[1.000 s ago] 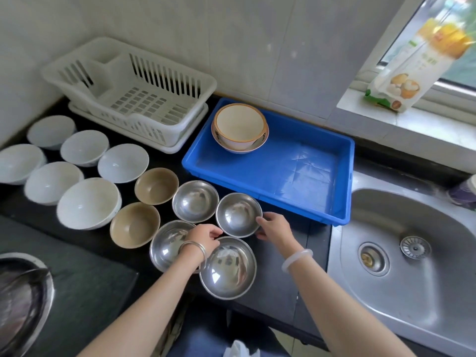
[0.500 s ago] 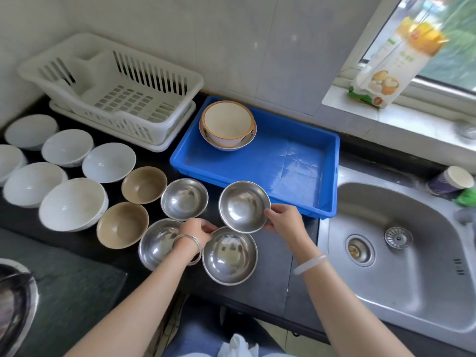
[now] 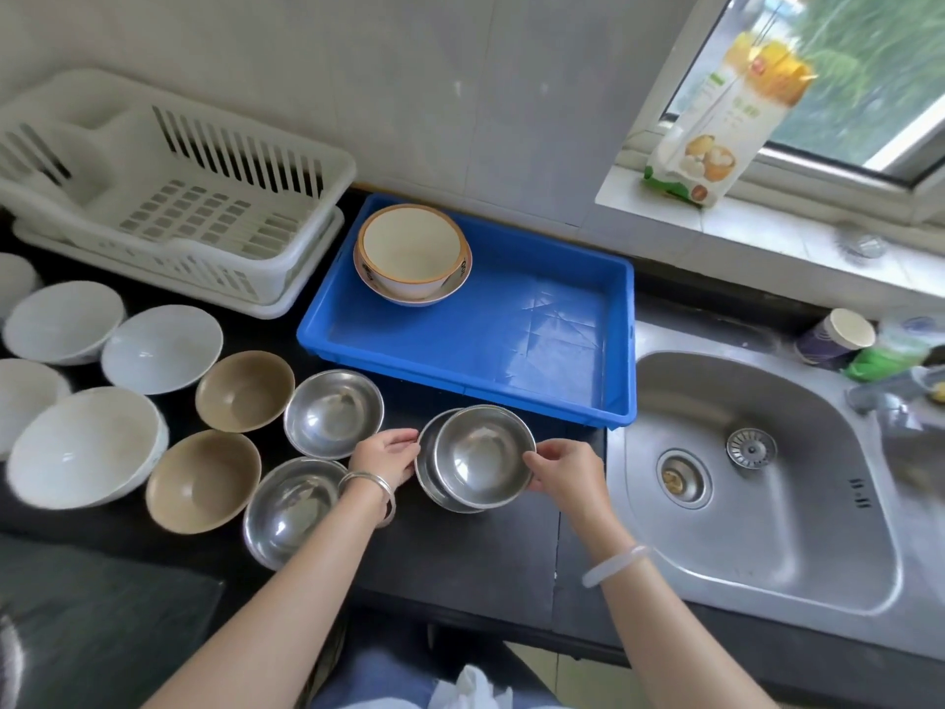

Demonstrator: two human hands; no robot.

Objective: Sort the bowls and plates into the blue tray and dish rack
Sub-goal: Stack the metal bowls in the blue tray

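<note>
1. along the table's left edge sit the white bowls, mouths up and side by side, probably laid out singly so each can be picked without disturbing its neighbour; the white dish rack at the back left corner looks empty.
2. next come two tan bowls, then two loose steel bowls, all touching or nearly touching near the table's front edge.
3. the left hand pinches the left rim of the lower steel bowl, steadying it, by my reading, so it won't slide.
4. the right hand grips the right rim of the upper steel bowl, which is nested slightly off-centre in the lower one (nesting them would let both travel as one load).
5. the blue tray lies just behind the pair, against the wall; it holds only a cream bowl resting in a shallow plate at its back left corner.
6. the sink at the right holds no dishes.
</note>
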